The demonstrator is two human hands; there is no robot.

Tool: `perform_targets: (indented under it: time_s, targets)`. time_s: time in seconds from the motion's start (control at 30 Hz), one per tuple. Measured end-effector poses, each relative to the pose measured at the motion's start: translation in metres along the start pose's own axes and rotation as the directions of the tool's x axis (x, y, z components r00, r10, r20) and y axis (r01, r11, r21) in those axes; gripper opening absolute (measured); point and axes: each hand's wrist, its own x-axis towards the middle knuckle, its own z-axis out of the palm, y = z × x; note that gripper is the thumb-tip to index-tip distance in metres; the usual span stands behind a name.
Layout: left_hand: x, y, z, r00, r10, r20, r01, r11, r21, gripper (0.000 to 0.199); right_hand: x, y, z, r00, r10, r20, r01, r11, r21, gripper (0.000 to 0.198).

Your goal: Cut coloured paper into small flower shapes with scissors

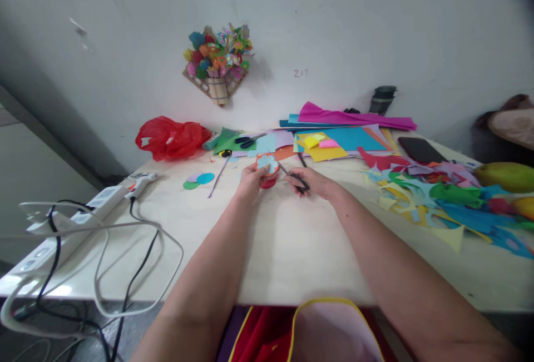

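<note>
Between the fingers and thumb of my left hand (pixel 251 179) is an orange paper disc with a light blue paper flower (pixel 265 164) lying on it. Just beneath it a red paper piece (pixel 269 182) shows. My right hand (pixel 314 181) is closed around dark-handled scissors (pixel 298 179), whose blades point toward the orange disc's right edge. Whether the blades touch the paper I cannot tell. To the left, purple, green and blue paper circles (pixel 205 178) lie overlapping on the table, near a thin purple strip (pixel 218 176).
Paper scraps (pixel 425 201) cover the right side, beside a phone (pixel 422 149). Coloured sheets (pixel 362 138) and a second pair of scissors (pixel 247 140) lie at the back, near a red plastic bag (pixel 169 138). A power strip (pixel 89 212) with loose cables runs along the left.
</note>
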Motion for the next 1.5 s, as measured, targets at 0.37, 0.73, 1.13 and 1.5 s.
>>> perform_targets:
  time_s: [0.37,0.73,1.13,1.5]
  targets:
    - [0.0010,-0.0017,-0.0016,1.000,0.013,0.007,-0.013,1.000,0.013,0.026,0.0004,0.0008,0.0003,1.000,-0.007,-0.003,0.007,1.000,-0.001,0.031]
    - [0.0013,-0.0018,-0.0020,1.000,0.018,0.014,-0.018,1.000,0.011,0.028,-0.0011,-0.0017,0.0014,1.000,-0.014,-0.003,0.014,1.000,0.011,0.032]
    - [0.0009,-0.0018,-0.0016,1.000,0.016,0.019,-0.016,1.000,0.003,0.026,-0.0003,-0.0022,0.0019,1.000,-0.005,-0.009,0.005,1.000,0.004,0.030]
    - [0.0002,-0.0019,-0.0014,0.999,0.018,0.035,-0.017,1.000,-0.016,0.033,0.0056,0.0068,0.0003,1.000,-0.030,0.004,0.030,1.000,0.001,0.034]
